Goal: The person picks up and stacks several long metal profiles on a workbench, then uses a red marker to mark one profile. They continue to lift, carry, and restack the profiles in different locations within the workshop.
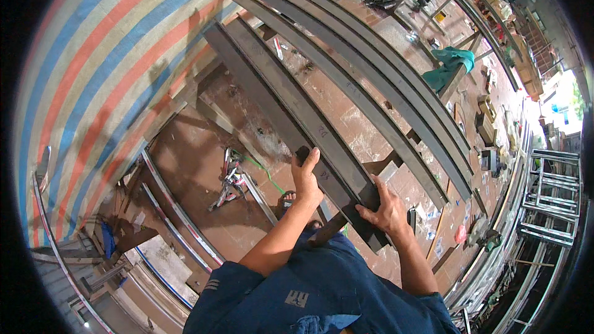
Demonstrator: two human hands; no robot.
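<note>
A long dark grey metal channel slants from the far left toward my body, its near end beside my right hand. My left hand grips the channel's left edge, thumb on top and fingers curled under. Close to the near end, my right hand holds the right side, thumb and fingers bent around the metal. Small black shapes show at both hands; I cannot make out what they are. Farther right, several similar dark metal profiles lie roughly parallel, resting on crosspieces above the floor.
A striped tarp hangs at the left. Below it a power tool with a green cord sits on the brown floor. A teal cloth drapes over a bar at the far right. A metal ladder and long profiles line the right side.
</note>
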